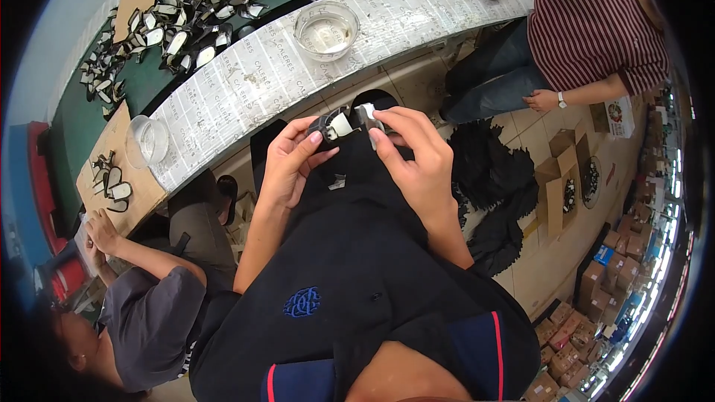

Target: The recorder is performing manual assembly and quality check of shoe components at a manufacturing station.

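In front of my chest, my left hand has its thumb and fingers closed round a small black shoe part with a cream inner face. My right hand pinches a small white and grey piece between thumb and fingertips, close beside the shoe part's right side. Whether the two things touch, I cannot tell. A small light scrap lies on my dark clothing below my hands.
A round clear bowl stands on the paper-covered bench edge. Many similar shoe parts lie on the green surface behind. One person sits at my left; another stands at far right. Dark cloth lies near an open carton.
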A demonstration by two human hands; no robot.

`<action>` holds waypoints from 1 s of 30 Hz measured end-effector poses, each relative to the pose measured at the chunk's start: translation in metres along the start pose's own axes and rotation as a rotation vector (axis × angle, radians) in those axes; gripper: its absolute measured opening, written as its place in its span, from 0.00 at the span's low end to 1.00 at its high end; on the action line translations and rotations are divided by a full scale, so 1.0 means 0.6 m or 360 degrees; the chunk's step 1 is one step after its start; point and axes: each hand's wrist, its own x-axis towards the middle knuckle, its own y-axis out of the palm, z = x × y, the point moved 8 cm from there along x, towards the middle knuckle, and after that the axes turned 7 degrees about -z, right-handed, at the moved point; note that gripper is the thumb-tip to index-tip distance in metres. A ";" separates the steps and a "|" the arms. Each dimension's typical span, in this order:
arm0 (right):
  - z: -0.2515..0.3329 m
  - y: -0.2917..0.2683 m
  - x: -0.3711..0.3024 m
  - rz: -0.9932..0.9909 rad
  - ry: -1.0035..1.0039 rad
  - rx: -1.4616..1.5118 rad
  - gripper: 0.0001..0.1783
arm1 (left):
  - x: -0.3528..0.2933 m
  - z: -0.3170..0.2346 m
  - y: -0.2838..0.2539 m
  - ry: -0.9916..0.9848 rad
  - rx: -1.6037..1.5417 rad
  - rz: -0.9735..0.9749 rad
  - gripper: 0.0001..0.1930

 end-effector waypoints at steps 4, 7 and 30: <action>-0.004 0.008 -0.006 0.0020 0.0123 0.0233 0.12 | 0.001 0.004 -0.003 -0.0034 -0.0113 0.0002 0.13; -0.010 0.011 -0.009 0.0023 0.0196 0.0293 0.12 | 0.003 0.004 -0.002 -0.0044 -0.0142 0.0007 0.13; -0.011 0.023 -0.018 0.0011 0.0069 0.0106 0.14 | 0.003 0.006 -0.009 -0.0003 -0.0162 -0.0072 0.13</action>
